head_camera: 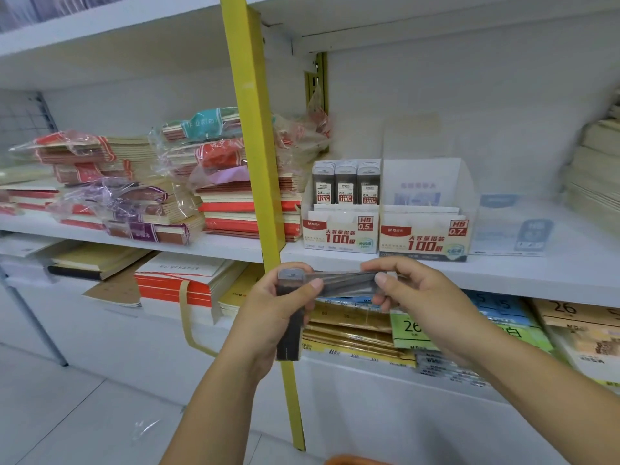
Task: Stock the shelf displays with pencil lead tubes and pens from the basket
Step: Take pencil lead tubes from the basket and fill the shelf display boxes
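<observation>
Dark translucent pencil lead tube with grey cap is gripped upright in left hand, fingers curled round it. Greyish translucent piece, tube or wrapper not told apart, is pinched by right hand at 3 o'clock of cap.

White-and-red cardboard HB 0.7 display box is seen at 1 o'clock, no tubes visible inside. Matching HB 0.5 display box at 12 o'clock is part-filled with shelved tubes.

Risks judged:
- tube dropped if grip is loosened during handover
- lead size misread, wrong box filled
- yellow metal upright struck on lift
</observation>
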The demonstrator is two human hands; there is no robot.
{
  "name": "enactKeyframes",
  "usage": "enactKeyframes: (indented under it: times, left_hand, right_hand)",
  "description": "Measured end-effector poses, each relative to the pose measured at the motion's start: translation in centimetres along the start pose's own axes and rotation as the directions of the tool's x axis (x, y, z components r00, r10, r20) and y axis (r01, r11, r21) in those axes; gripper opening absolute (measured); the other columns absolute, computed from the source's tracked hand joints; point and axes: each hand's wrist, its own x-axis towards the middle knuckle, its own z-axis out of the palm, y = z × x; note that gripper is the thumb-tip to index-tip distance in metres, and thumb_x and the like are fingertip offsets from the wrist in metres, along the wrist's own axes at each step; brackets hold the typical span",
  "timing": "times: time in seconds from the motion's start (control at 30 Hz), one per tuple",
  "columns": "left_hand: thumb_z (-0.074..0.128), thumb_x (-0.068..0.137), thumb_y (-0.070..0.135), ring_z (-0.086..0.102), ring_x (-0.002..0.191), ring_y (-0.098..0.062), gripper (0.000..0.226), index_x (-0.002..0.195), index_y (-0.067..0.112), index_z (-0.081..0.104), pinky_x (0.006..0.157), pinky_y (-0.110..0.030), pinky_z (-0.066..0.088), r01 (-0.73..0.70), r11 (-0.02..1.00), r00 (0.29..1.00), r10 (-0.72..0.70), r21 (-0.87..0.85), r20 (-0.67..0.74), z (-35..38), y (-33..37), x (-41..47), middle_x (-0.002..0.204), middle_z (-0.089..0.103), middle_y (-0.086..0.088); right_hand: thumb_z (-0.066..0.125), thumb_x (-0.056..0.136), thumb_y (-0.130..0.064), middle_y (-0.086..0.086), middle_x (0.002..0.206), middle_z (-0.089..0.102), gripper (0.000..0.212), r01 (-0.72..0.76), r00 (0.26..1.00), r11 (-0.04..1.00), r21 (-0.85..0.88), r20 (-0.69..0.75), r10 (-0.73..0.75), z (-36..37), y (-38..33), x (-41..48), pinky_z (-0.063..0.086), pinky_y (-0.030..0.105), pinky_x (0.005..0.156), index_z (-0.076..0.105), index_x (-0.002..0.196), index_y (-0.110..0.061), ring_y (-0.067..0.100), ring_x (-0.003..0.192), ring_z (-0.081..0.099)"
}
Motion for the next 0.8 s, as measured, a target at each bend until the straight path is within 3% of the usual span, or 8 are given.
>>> enactKeyframes:
  times: [0.1,0.23,0.33,0.43,0.6,0.7,0.8]
  left_hand:
    - [0.083,0.063,0.037,0.069,0.071,-0.012,0.030,0.091,0.031,0.074,0.061,-0.022,0.052,0.019,0.999,0.999,-0.020,0.034,0.032,-0.3,-0.1,-0.3,0.083,0.074,0.002]
    - [0.082,0.062,0.043,0.072,0.076,-0.012,0.029,0.089,0.036,0.075,0.062,-0.026,0.052,0.031,0.998,0.997,-0.035,0.055,0.070,0.1,0.0,-0.9,0.104,0.078,0.004]
    - [0.082,0.078,0.027,0.069,0.070,-0.012,0.022,0.097,0.032,0.074,0.060,-0.023,0.053,0.018,0.997,1.000,-0.018,0.077,0.000,0.8,-0.4,-1.0,0.103,0.077,0.003]
    - [0.080,0.084,0.017,0.070,0.068,-0.011,0.031,0.107,0.035,0.069,0.062,-0.021,0.054,-0.002,0.992,0.998,0.011,0.124,-0.067,1.0,-0.8,-0.9,0.100,0.075,0.001]
    - [0.077,0.087,0.018,0.066,0.063,-0.006,0.027,0.109,0.032,0.069,0.062,-0.021,0.054,-0.022,0.991,0.999,0.028,0.129,-0.041,1.0,-0.7,-0.9,0.086,0.075,0.004]
    - [0.076,0.089,0.022,0.064,0.062,-0.005,0.023,0.108,0.031,0.068,0.062,-0.020,0.054,-0.031,0.991,0.999,0.035,0.131,-0.033,0.6,-0.5,-0.8,0.080,0.074,0.005]
    - [0.072,0.091,0.027,0.063,0.063,-0.005,0.021,0.110,0.031,0.065,0.065,-0.021,0.055,-0.041,0.997,0.999,0.042,0.069,-0.024,0.3,-0.3,-0.5,0.078,0.073,0.005]
  right_hand:
    - [0.054,0.098,-0.027,-0.016,0.085,0.071,0.030,-0.002,1.000,1.000,-0.016,-0.024,0.002,-0.2,0.1,0.0,0.047,0.016,0.071,0.069,0.092,-0.053,-0.002,0.080,0.066]
    - [0.064,0.092,-0.022,-0.023,0.096,0.069,0.030,0.023,1.000,0.999,-0.028,-0.019,-0.023,-0.1,0.4,0.1,0.048,0.014,0.074,0.069,0.094,-0.052,-0.007,0.090,0.063]
    - [0.065,0.088,-0.005,-0.029,0.101,0.068,0.039,0.032,0.999,0.997,0.066,-0.010,-0.031,0.1,0.4,0.3,0.048,0.005,0.069,0.069,0.099,-0.042,-0.012,0.097,0.062]
    - [0.063,0.087,0.006,-0.028,0.103,0.069,0.049,0.037,0.999,0.994,0.106,-0.009,-0.036,0.3,0.3,0.4,0.049,0.006,0.069,0.067,0.103,-0.040,-0.013,0.098,0.061]
    - [0.063,0.084,0.010,-0.016,0.107,0.072,0.050,0.075,0.994,0.976,0.206,-0.087,-0.058,0.7,0.2,0.8,0.052,0.010,0.071,0.069,0.107,-0.034,-0.005,0.101,0.064]
    - [0.062,0.090,0.002,-0.007,0.106,0.074,0.039,0.051,0.997,0.963,0.265,-0.076,-0.032,1.0,-0.4,0.8,0.056,0.019,0.075,0.071,0.104,-0.034,0.007,0.100,0.069]
    - [0.058,0.093,-0.006,-0.004,0.101,0.075,0.034,0.160,0.981,0.976,0.150,-0.132,-0.141,1.2,-2.2,0.9,0.059,0.026,0.073,0.069,0.102,-0.038,0.014,0.091,0.072]
